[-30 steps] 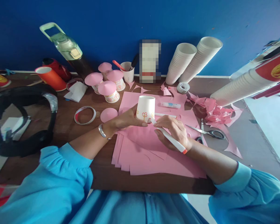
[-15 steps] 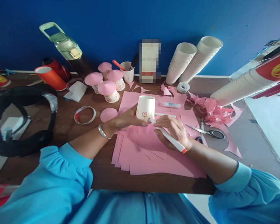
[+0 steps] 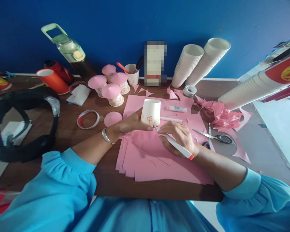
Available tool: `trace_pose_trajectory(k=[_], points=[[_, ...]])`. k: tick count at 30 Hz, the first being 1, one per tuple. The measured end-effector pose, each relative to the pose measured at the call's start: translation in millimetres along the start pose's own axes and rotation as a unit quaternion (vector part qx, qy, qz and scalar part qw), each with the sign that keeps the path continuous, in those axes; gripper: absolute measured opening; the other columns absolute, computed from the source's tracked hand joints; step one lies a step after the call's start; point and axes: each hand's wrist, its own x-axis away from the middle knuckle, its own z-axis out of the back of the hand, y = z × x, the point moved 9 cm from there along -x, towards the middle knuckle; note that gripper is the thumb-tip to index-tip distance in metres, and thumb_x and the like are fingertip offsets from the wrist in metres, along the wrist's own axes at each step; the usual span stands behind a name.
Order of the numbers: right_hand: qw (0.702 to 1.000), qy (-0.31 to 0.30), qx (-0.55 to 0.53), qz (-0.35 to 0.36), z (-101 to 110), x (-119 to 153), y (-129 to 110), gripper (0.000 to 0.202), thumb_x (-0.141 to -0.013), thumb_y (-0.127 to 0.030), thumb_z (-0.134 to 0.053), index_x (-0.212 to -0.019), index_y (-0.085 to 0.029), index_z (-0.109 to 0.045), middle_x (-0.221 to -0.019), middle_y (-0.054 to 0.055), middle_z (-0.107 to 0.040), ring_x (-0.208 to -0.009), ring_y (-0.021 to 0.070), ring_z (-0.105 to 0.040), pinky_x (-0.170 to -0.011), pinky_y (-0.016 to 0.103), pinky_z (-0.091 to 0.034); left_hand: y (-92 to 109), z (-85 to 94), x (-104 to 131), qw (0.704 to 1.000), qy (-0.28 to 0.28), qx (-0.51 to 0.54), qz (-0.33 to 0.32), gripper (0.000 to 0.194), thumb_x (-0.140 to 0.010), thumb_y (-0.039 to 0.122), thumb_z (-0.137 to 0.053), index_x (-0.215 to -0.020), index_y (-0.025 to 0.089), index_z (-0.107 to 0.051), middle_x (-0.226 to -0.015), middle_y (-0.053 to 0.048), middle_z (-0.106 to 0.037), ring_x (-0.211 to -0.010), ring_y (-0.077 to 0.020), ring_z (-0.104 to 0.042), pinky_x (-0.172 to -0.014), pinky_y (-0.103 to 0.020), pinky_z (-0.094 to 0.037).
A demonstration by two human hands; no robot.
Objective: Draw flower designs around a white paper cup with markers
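Observation:
A white paper cup (image 3: 151,109), turned upside down, is gripped by my left hand (image 3: 135,123) above the pink paper. Orange and red flower drawings run round the lower part of its side. My right hand (image 3: 177,137) is closed on a white marker (image 3: 177,146) with an orange-red end, its tip at the cup's lower edge. Beneath both hands lies a stack of pink paper sheets (image 3: 145,161). A white pen-like stick (image 3: 171,120) and a glue stick (image 3: 176,109) rest on the sheets behind my right hand.
Several decorated cups with pink cone tops (image 3: 111,91) stand at left behind a loose pink cone (image 3: 113,119). Scissors (image 3: 217,138) and crumpled pink scraps (image 3: 227,116) lie at right. Stacked white cups (image 3: 188,64), a tape roll (image 3: 190,90) and a bottle (image 3: 70,48) line the back.
The marker tip has shifted slightly left and down along the cup's lower edge. A fresh orange-red stroke shows beside the flower. My left hand holds the cup in the same place.

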Motion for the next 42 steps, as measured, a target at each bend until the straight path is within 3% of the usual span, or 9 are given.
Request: trace_pose_trajectory(k=[11, 34, 42], points=[[1.0, 0.02, 0.016, -0.004, 4.8, 2.9, 2.7, 0.018, -0.101, -0.011, -0.062, -0.116, -0.021, -0.062, -0.087, 0.004, -0.075, -0.075, 0.0199, -0.075, -0.063, 0.032, -0.064, 0.3, -1.2, -0.2, 1.0, 0.004, 0.008, 0.007, 0.082, -0.072, 0.034, -0.1, -0.143, 0.022, -0.061, -0.12, -0.01, -0.076, -0.112, -0.0272, -0.073, -0.093, -0.04, -0.059], [1.0, 0.019, 0.018, -0.017, 4.1, 4.8, 6.6, 0.017, -0.104, -0.016, -0.062, -0.119, -0.022, -0.064, -0.091, 0.004, -0.075, -0.08, 0.0205, -0.077, -0.066, 0.032, -0.065, 2.3, -3.2, 0.1, 1.0, 0.002, 0.024, 0.009, 0.079, -0.072, 0.03, -0.101, -0.14, 0.021, -0.062, -0.124, -0.011, -0.078, -0.116, -0.0287, -0.075, -0.101, -0.045, -0.059], [1.0, 0.006, -0.001, 0.003, 2.5, 1.7, 0.6, 0.024, -0.1, -0.009, -0.063, -0.119, -0.023, -0.062, -0.09, 0.003, -0.077, -0.073, 0.0187, -0.076, -0.062, 0.031, -0.064, 0.4, -1.4, 0.6, 1.0, 0.012, 0.019, 0.017, 0.076, -0.07, 0.03, -0.102, -0.135, 0.022, -0.063, -0.119, -0.009, -0.078, -0.113, -0.0278, -0.075, -0.095, -0.04, -0.059]])
